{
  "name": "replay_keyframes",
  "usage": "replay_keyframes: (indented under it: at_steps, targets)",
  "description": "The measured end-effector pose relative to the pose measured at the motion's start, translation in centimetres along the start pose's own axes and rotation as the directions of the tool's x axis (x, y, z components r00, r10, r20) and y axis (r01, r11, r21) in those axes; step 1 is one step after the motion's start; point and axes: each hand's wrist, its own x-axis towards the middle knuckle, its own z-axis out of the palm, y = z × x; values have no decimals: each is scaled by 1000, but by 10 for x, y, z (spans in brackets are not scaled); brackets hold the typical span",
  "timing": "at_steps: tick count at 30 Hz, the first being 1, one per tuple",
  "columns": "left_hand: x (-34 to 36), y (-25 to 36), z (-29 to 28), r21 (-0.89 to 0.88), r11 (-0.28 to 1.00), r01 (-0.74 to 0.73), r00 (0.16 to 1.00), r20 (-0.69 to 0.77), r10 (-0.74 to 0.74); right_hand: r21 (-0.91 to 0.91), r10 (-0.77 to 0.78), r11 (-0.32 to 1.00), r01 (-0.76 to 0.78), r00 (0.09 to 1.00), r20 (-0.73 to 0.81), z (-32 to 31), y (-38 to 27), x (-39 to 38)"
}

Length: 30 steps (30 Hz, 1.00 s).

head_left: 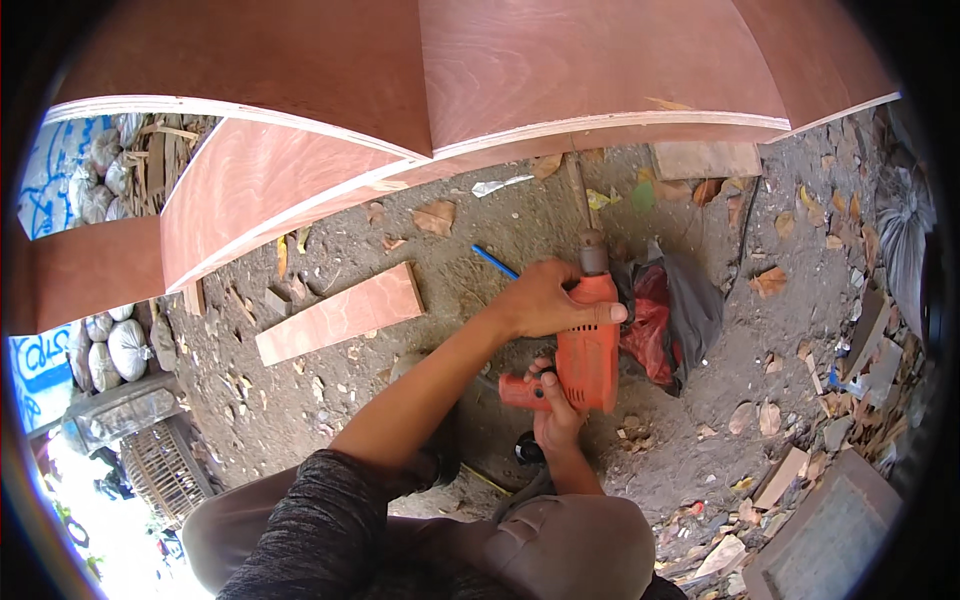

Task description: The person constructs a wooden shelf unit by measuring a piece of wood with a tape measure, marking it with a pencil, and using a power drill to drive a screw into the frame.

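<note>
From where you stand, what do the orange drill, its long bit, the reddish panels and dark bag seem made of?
Drill: probably matte hard plastic, by its moulded vents.
Bit: likely dull metal, by its slim grey-brown shaft.
Panels: smooth plywood, by grain and pale layered edges.
Bag: apparently thin plastic, crinkled with a slight sheen.

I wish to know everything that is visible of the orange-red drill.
The drill has an orange-red, plastic-looking housing with dark vent slots, a greyish, metal-looking chuck and a long, slim bit. It points forward, toward the plywood structure; whether the bit touches it is unclear. Its handle juts left. The left hand clasps the front of the housing; the right hand holds it near the handle. Whether it runs cannot be told.
</note>
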Motion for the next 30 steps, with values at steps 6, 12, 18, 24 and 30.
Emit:
replay_keyframes:
  at_steps: [6,12,18,24,30]
  targets:
    - [-3,-8,5,-141,990,-1,999,39,6,-54,-32,998,32,999,-4,4,6,-5]
    - [6,-19,8,-326,945,-40,980,-197,-27,-39,-53,998,52,999,-13,3,10,-3]
    - [79,6,-40,-533,802,-269,847,-528,-66,-12,-65,998,65,998,3,4,8,-1]
    - [97,25,-33,-802,510,-311,858,-468,-211,35,-59,998,58,998,34,-1,5,4]
    - [92,22,-30,-804,469,-365,867,-477,-143,81,-43,996,39,998,43,-8,6,6]
